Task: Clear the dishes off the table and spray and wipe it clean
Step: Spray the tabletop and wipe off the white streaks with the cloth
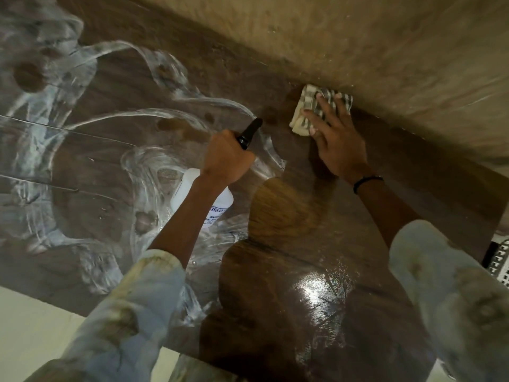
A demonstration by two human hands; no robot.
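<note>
1. Dishes are showing nowhere on the surface (115,86) in the head view; clearing is looking done, as far as this one view is reaching.
2. Spraying is looking well advanced; white streaks of cleaner (49,133) are lying in swirls across the left and middle of the wood, not yet wiped.
3. The left hand (224,158) is gripping the spray bottle (203,199), fingers curled round its black head; the nozzle is pointing toward the far edge, the white body hanging above the streaked part.
4. The right hand (336,139) is pressing a folded striped cloth (308,106) flat onto the surface by the far edge, fingers spread and straight over it.
5. The near right part is gleaming wet and streak-free; I am judging it already wiped; the left stretch is remaining to be done.
</note>
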